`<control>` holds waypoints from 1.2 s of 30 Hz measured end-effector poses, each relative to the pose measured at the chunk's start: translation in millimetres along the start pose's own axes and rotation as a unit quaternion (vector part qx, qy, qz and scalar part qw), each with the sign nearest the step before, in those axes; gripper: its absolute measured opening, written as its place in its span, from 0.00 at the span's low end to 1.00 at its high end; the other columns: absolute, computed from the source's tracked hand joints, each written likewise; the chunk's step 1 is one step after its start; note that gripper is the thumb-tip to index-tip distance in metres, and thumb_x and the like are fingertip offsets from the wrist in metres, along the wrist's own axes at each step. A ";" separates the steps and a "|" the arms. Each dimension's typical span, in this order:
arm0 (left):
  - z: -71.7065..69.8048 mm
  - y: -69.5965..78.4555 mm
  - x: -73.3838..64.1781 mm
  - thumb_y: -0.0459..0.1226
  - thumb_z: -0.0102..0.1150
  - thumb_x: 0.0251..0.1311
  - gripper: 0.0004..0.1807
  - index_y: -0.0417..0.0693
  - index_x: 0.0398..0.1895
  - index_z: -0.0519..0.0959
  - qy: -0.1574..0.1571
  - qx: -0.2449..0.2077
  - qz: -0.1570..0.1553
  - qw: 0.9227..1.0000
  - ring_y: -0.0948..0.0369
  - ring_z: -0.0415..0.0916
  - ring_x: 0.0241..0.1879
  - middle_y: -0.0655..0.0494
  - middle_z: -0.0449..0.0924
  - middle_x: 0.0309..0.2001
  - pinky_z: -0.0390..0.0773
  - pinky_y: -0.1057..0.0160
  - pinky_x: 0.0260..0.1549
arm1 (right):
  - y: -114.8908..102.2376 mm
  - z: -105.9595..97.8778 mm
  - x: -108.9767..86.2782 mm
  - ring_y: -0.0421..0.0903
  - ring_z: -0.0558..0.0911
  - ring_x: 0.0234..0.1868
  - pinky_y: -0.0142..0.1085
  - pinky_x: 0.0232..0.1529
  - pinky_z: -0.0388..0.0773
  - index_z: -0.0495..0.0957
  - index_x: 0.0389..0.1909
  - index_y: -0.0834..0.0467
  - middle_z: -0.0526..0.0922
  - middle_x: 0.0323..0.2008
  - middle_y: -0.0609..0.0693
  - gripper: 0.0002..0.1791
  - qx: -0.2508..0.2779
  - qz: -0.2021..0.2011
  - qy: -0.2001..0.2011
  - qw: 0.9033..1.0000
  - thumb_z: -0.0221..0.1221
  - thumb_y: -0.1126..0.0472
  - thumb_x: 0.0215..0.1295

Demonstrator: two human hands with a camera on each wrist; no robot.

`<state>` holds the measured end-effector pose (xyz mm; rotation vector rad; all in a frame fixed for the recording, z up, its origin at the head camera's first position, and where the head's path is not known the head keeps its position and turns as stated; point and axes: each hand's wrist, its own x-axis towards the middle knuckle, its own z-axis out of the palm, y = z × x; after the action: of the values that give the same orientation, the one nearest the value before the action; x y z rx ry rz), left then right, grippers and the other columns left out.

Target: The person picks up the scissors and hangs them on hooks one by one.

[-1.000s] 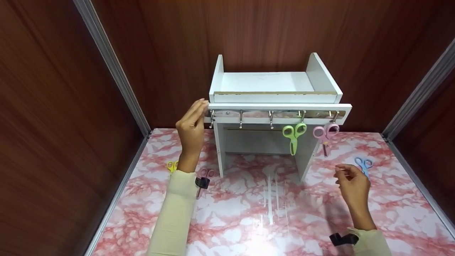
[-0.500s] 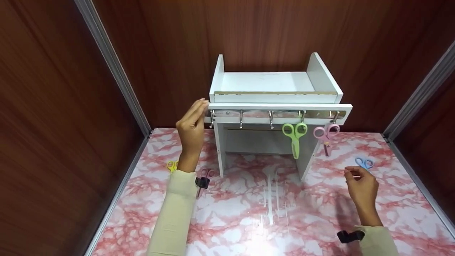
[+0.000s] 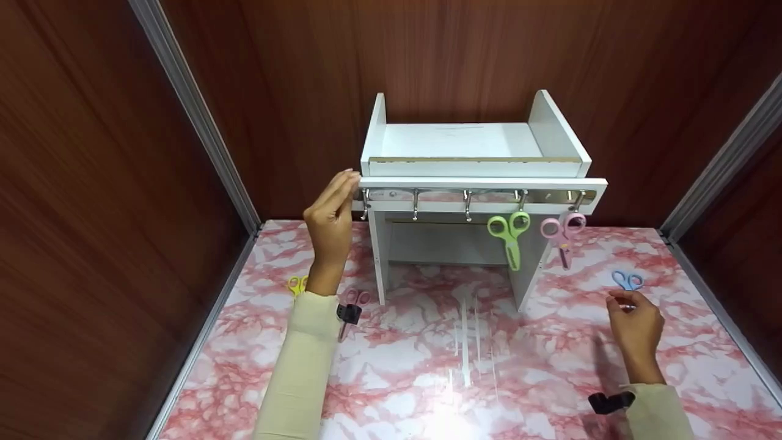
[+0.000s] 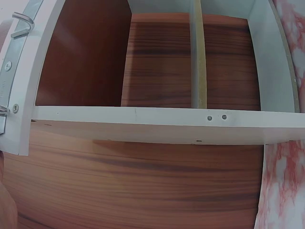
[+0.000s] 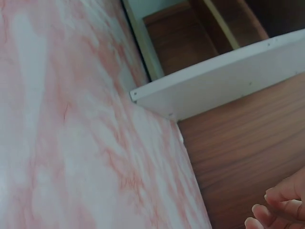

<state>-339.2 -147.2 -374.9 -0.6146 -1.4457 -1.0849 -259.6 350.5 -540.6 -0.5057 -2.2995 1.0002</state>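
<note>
**Left to right**

Yellow-handled scissors point(image 3: 298, 287) leftmost on red-and-white marbled table point(image 3: 421, 348), pink-handled scissors point(image 3: 358, 298) next. White shelf unit point(image 3: 473, 168) centre, brown wood-grain wall point(image 3: 458, 49) behind. White hook rail point(image 3: 440, 182) across unit's front: green scissors point(image 3: 512, 244) on fourth hook point(image 3: 522, 200) from left, second pink scissors point(image 3: 563, 237) on fifth hook point(image 3: 579, 200). Blue-handled scissors point(image 3: 628, 285) right, on table.

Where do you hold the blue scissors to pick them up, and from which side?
Probably pinch the handle loops of the blue scissors from above: the loops lie uncovered on the table, at the end away from the person. The right hand hides the rest.
</note>
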 end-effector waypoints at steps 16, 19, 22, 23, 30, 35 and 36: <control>0.4 1.0 -3.9 0.26 0.62 0.54 0.10 0.38 0.40 0.85 -0.007 -0.001 -0.004 1.000 0.52 0.79 0.48 0.45 0.82 0.45 0.79 0.61 0.50 | 30.8 -0.6 21.4 0.22 0.64 0.21 0.34 0.27 0.68 0.82 0.42 0.61 0.83 0.39 0.61 0.13 -0.026 0.014 -0.012 0.999 0.60 0.58 0.61; 0.1 0.2 -4.7 0.27 0.62 0.55 0.10 0.39 0.41 0.85 -0.010 -0.002 -0.008 1.000 0.54 0.79 0.49 0.46 0.83 0.45 0.79 0.60 0.50 | 31.9 -0.6 27.1 0.21 0.63 0.21 0.36 0.28 0.68 0.82 0.42 0.62 0.83 0.39 0.61 0.13 -0.031 0.008 -0.007 0.999 0.61 0.58 0.60; -1.0 -0.1 -5.2 0.27 0.62 0.56 0.10 0.40 0.41 0.85 -0.013 0.002 -0.010 1.000 0.54 0.79 0.49 0.47 0.83 0.45 0.79 0.60 0.50 | 31.4 -0.4 32.8 0.27 0.68 0.23 0.38 0.29 0.68 0.82 0.42 0.61 0.83 0.39 0.61 0.13 -0.040 0.008 -0.001 0.999 0.61 0.58 0.59; -1.4 0.1 -5.3 0.27 0.62 0.56 0.10 0.40 0.41 0.85 -0.015 0.003 -0.010 1.000 0.53 0.79 0.49 0.47 0.83 0.45 0.79 0.60 0.50 | 31.8 -0.2 34.3 0.31 0.72 0.25 0.39 0.30 0.68 0.82 0.42 0.62 0.83 0.40 0.61 0.14 -0.041 0.011 -0.002 0.999 0.61 0.59 0.59; -2.4 -0.4 -6.2 0.28 0.62 0.56 0.10 0.40 0.41 0.85 -0.016 0.004 -0.006 1.000 0.51 0.79 0.48 0.46 0.83 0.45 0.79 0.59 0.51 | 40.2 -1.1 40.9 0.60 0.77 0.42 0.45 0.35 0.70 0.80 0.46 0.65 0.81 0.42 0.64 0.17 -0.053 0.044 -0.030 0.997 0.58 0.57 0.61; 0.1 -0.5 -3.7 0.27 0.61 0.56 0.09 0.39 0.40 0.85 -0.015 -0.004 0.003 1.000 0.51 0.80 0.47 0.45 0.83 0.44 0.79 0.60 0.50 | 48.3 -3.2 42.4 0.57 0.77 0.39 0.42 0.30 0.68 0.79 0.45 0.65 0.80 0.41 0.64 0.17 -0.061 0.064 -0.050 0.995 0.58 0.57 0.61; 0.5 -0.7 -3.4 0.27 0.61 0.56 0.09 0.39 0.40 0.85 -0.015 -0.004 0.004 1.000 0.51 0.80 0.47 0.45 0.83 0.44 0.79 0.60 0.50 | 49.5 -3.5 42.8 0.57 0.76 0.39 0.42 0.31 0.67 0.79 0.45 0.65 0.80 0.41 0.63 0.17 -0.063 0.069 -0.054 0.994 0.58 0.57 0.61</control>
<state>-339.4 -146.3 -378.3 -0.6438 -1.4645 -1.0798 -284.5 407.7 -560.9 -0.6857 -2.4638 0.9728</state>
